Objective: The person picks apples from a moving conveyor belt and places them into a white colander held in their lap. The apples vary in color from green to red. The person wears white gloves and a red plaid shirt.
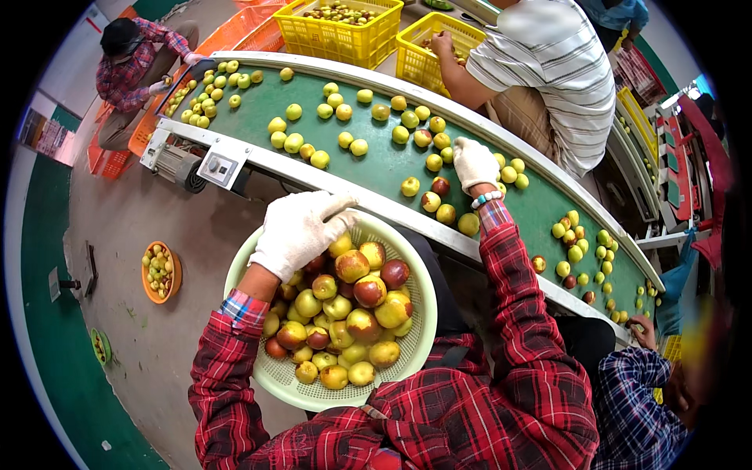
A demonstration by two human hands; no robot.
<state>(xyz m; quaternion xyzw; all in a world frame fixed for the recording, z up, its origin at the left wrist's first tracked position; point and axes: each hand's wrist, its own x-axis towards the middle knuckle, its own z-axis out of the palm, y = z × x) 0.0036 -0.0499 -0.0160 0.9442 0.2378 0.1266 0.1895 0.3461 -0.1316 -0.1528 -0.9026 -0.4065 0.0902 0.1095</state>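
Note:
Jujube fruits, green to red-brown, lie spread over a green conveyor belt [364,126]. My right hand [474,164], in a white knit glove with a beaded bracelet at the wrist, is over the belt among several jujubes [508,174]; its fingers are curled and what is under them is hidden. A pale green plastic colander [427,317] on my lap holds a heap of yellow and red-brown jujubes [338,308]. My left hand [305,232], gloved too, rests over the colander's upper left rim, thumb and fingers spread towards the belt; I cannot tell whether it grips the rim.
The belt's white metal edge [305,173] runs between me and the fruit. A motor [182,167] sits under its left end. An orange basket [177,276] of fruit stands on the floor. Yellow crates [376,44] stand beyond the belt. Co-workers sit across, at the left end and at my right.

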